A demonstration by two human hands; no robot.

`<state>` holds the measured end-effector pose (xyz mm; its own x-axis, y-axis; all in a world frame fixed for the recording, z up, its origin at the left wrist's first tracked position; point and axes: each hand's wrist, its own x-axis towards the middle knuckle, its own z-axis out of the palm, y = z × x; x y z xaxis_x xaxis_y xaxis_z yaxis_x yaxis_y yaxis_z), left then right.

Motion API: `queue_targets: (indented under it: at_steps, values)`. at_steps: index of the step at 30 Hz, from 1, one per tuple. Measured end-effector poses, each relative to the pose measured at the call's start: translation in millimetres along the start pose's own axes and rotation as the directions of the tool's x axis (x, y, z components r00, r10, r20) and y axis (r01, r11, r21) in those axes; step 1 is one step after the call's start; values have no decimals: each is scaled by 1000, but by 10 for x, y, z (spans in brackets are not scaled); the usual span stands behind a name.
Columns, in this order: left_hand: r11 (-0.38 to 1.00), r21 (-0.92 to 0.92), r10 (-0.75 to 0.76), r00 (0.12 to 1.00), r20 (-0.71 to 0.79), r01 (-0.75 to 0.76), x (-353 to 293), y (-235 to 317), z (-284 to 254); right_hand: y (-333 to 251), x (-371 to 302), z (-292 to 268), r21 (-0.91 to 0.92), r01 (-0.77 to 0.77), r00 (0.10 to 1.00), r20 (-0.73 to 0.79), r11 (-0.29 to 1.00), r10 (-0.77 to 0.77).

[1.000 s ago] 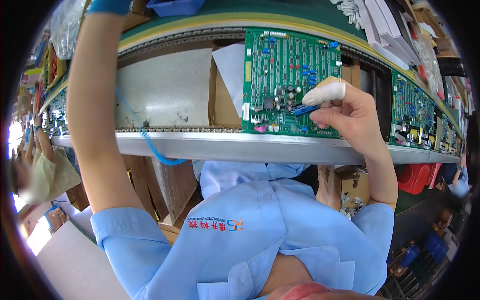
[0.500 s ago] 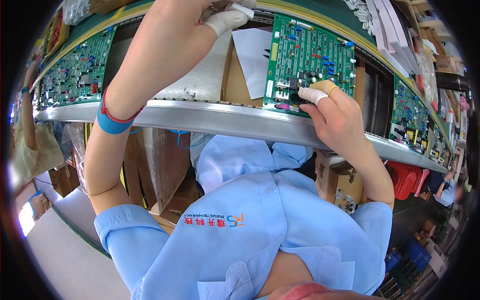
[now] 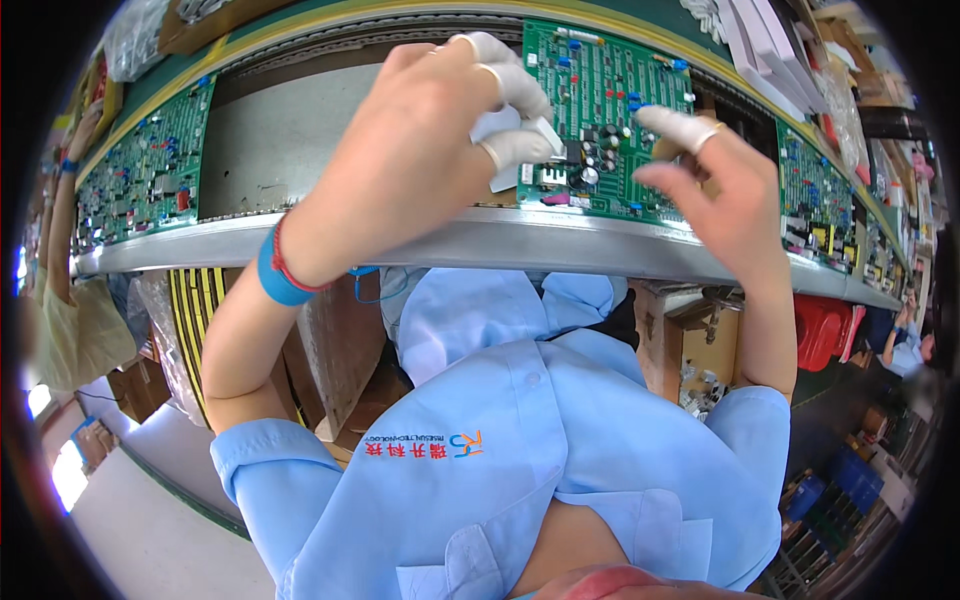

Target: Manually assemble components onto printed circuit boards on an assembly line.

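My left hand (image 3: 430, 150), with white finger cots on its fingertips, pinches a small white block-shaped part (image 3: 546, 134) at the left edge of a green circuit board (image 3: 600, 85). Whether the part touches the board I cannot tell. On that board stand round capacitors (image 3: 590, 176), blue and red components and a white slotted piece (image 3: 553, 177). Over the board's right side hovers my right hand (image 3: 725, 185). Its thumb and cotted forefinger are apart, with nothing visible between them; the other fingers are curled.
The board rides on a conveyor with a metal front rail (image 3: 440, 238). Further circuit boards lie left (image 3: 150, 165) and right (image 3: 815, 200). White trays (image 3: 765, 50) and a heap of small white parts (image 3: 706, 18) are behind. Another person's arm (image 3: 62, 215) shows at far left.
My left hand came down and right, bringing the white part to the board's left edge. My right hand drew back right from the capacitors, and its fingers parted. The board moved slightly left.
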<state>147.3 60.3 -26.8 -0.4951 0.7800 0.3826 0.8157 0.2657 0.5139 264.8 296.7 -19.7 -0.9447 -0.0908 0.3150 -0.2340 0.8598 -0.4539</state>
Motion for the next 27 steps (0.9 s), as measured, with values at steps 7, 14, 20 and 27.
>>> queue_targets:
  at_steps: [7,14,20,27]
  values:
    - [964,198,160,982,98,-177,177,362,507,308,-268,28,114,-55,982,-176,992,74]
    - [927,293,181,964,194,-233,257,395,738,493,-550,-85,150,-93,976,-182,984,120]
    - [894,363,163,945,282,-262,260,491,725,593,-806,-166,192,-91,970,-206,977,131]
    - [805,494,160,922,352,-328,196,533,698,734,-1263,-287,126,-202,909,-344,971,234]
